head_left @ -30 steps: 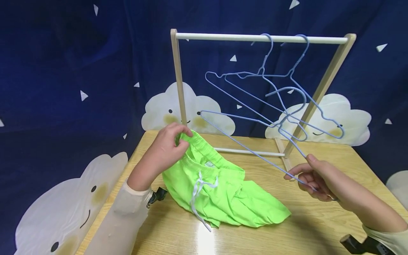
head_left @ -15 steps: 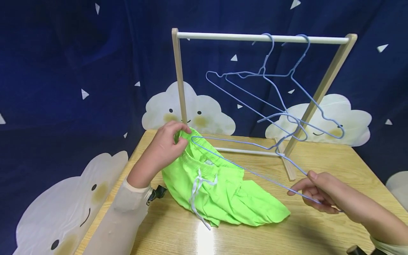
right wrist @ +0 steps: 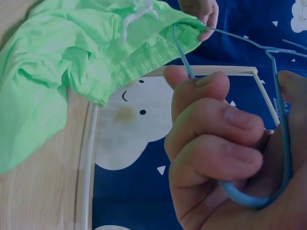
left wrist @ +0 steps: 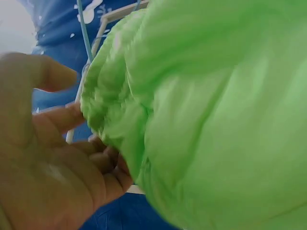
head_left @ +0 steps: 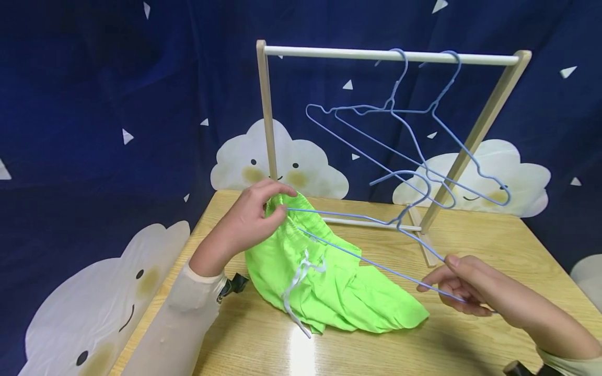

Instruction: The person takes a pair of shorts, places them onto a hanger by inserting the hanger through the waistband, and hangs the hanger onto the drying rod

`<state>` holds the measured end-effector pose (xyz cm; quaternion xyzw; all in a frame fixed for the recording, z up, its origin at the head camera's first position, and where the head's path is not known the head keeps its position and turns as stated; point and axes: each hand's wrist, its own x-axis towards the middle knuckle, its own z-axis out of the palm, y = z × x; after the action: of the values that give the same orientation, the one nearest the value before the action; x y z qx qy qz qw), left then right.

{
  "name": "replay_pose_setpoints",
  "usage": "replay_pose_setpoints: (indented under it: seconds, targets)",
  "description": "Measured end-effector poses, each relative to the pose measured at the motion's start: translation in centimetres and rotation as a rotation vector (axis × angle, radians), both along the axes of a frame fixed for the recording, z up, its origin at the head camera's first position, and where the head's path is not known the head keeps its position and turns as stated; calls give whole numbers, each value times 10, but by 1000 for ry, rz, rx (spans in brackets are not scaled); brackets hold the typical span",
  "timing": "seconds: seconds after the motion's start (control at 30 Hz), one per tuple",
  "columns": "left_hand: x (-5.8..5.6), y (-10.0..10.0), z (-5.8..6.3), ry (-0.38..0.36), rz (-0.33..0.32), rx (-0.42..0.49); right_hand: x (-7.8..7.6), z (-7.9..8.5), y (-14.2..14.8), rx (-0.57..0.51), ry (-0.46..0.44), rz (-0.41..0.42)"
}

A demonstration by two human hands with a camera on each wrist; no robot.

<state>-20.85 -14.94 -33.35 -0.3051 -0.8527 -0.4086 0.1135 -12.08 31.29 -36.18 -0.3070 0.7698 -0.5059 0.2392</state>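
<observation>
In the head view, bright green drawstring shorts [head_left: 324, 287] lie on the table with their waistband raised at the left end. My left hand [head_left: 251, 216] holds that raised waistband between thumb and fingers. The left wrist view is mostly filled by the bunched green shorts [left wrist: 216, 120], the fingers at their elastic edge. My right hand [head_left: 475, 287] grips one end of a blue wire hanger [head_left: 429, 190], fingers curled round it. The hanger's far end reaches into the waist opening beside the left thumb; its tip is hidden by cloth in the head view.
Behind the shorts stands a wooden rack [head_left: 489, 120] with a white top bar [head_left: 338, 53]. Two more blue hangers, a left one [head_left: 405, 65] and a right one [head_left: 459, 65], hang from it. A dark blue curtain [head_left: 117, 78] with clouds surrounds the wooden table [head_left: 235, 334].
The right hand has lowered the hanger and brought it leftward, so its far end has gone from above the shorts into the waistband. The left hand has shifted slightly right with the waistband.
</observation>
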Motion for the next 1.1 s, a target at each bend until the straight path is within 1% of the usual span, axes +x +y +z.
replay_pose_setpoints:
  seconds: [0.13,0.2,0.3,0.43,0.63,0.8,0.97,1.1]
  targets:
    - [1,3,-1,30,-116,-24,-1,0,-3,-4,-3,-19]
    - [1,4,-1,69,-147,-42,-2,0,-5,-3,-13,-26]
    - [1,6,-1,122,-149,-58,-4,1,-8,-12,-21,-12]
    - [3,7,1,165,-135,-36,-6,0,-12,-32,-26,-12]
    - [5,8,2,193,-127,15,-8,-3,-19,-76,-28,-6]
    - [8,8,3,220,-111,40,-9,-2,-27,-48,-11,-19]
    - [14,11,4,240,-144,36,-12,1,-39,-20,-6,-12]
    - [19,14,6,265,-150,48,-14,2,-48,-25,3,11]
